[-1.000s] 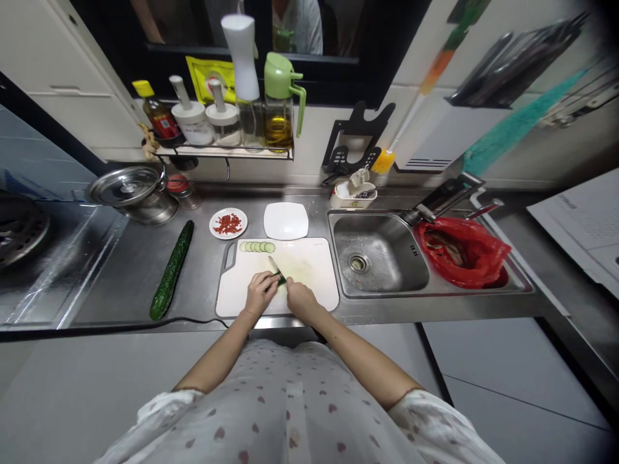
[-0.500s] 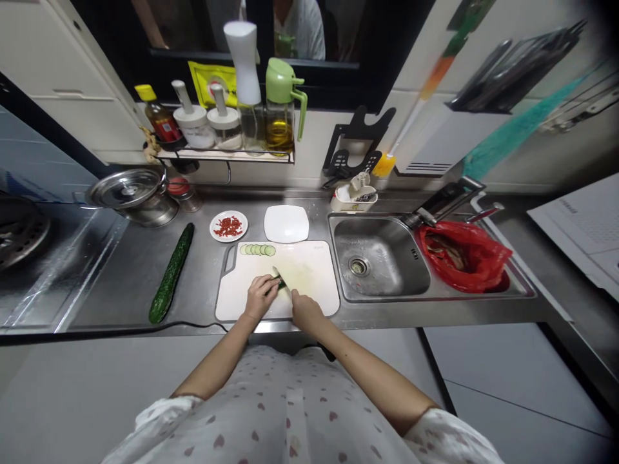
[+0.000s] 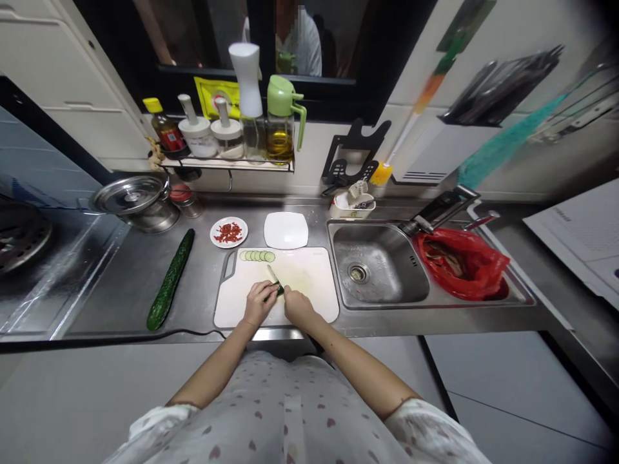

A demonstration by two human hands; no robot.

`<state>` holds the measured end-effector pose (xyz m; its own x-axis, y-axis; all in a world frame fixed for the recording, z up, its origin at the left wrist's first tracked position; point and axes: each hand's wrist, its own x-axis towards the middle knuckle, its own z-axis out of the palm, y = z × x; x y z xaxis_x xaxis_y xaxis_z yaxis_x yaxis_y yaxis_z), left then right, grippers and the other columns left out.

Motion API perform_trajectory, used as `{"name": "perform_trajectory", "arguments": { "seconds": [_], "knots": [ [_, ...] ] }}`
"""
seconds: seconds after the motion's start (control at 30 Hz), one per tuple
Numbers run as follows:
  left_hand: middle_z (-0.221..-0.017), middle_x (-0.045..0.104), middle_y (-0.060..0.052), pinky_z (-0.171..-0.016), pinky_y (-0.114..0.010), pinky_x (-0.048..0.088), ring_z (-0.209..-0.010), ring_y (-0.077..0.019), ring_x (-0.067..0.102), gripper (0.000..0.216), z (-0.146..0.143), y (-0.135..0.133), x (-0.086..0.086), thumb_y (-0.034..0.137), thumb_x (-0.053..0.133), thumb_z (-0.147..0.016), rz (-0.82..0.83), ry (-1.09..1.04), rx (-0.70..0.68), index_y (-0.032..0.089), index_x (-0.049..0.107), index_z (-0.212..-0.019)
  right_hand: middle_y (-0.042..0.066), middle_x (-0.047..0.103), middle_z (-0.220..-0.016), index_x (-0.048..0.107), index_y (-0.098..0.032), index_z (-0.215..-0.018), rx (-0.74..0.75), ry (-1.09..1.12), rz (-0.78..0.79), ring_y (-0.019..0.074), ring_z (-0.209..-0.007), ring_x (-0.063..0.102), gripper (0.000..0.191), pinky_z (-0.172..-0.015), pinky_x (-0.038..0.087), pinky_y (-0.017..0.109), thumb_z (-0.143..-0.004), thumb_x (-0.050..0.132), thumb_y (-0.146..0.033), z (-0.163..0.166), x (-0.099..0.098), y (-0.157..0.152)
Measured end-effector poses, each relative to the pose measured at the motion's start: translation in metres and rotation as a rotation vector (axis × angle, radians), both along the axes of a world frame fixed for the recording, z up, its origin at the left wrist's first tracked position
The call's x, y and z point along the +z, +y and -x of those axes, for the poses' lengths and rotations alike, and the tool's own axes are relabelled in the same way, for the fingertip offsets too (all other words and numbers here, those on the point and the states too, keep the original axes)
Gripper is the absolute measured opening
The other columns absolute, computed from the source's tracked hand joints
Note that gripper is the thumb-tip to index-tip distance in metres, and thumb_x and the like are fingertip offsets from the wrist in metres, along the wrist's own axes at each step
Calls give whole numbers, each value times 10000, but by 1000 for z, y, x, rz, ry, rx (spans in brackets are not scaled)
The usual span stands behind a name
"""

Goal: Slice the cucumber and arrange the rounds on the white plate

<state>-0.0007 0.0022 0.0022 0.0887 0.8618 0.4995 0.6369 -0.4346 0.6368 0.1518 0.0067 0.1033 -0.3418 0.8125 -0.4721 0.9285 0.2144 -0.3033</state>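
Note:
On the white cutting board, my left hand is closed around a short dark-green cucumber piece, mostly hidden by my fingers. My right hand grips a small knife, whose blade points up and to the left and lies against the cucumber piece. Several thin cucumber slices overlap in a row at the board's upper left. A whole cucumber rests on the steel counter to the left of the board.
Behind the board are a plate of chopped red bits and a white square dish. To the right lie a steel sink and a red plastic bag. A lidded pot stands at the left, below a shelf of seasoning bottles.
My right hand and the knife have shifted slightly left, closer to my left hand. The camera has tilted a little, so the whole scene sits lower in view. The slices look unchanged.

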Motion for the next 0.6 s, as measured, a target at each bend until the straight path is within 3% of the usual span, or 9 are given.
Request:
{"name": "perform_trajectory", "arguments": {
  "seconds": [0.4,0.6],
  "knots": [
    [-974,659,-69,-825,-362,519,-916,-177,597,191,-1,1,-2,255,539,-884,-1,-12,-2,232,694,-994,170,659,-975,440,-118,-1161,-14,-81,48,243,-967,640,321,-768,440,314,-854,377,-50,-11,2,-21],
    [-978,662,-62,-839,-348,517,-922,-168,596,188,0,1,-1,246,545,-882,-7,-9,1,234,694,-996,156,663,-983,456,-123,-1137,-11,-62,26,223,-966,639,321,-764,437,291,-835,391,-37,-6,1,-13]
  ]
}}
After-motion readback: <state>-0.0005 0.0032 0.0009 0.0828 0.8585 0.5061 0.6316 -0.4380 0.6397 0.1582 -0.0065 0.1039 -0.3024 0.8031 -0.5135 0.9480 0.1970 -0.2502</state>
